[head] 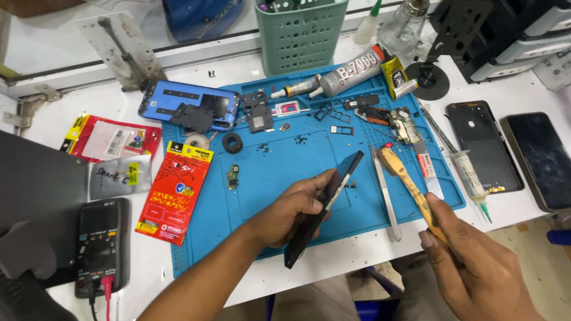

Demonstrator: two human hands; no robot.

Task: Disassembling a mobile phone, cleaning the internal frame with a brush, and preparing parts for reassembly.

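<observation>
— What is the left hand gripping?
— A dark phone, edge-on, above the blue mat.
— And the right hand?
— It's clasping a yellow brush, just right of the phone.

a mat is laid on the counter, with a multimeter to its left. two phones are placed to its right, and a basket is set behind it.

Phone repair workshop: blue repair mat, multimeter, glue tubes, dismantled phones.
</observation>
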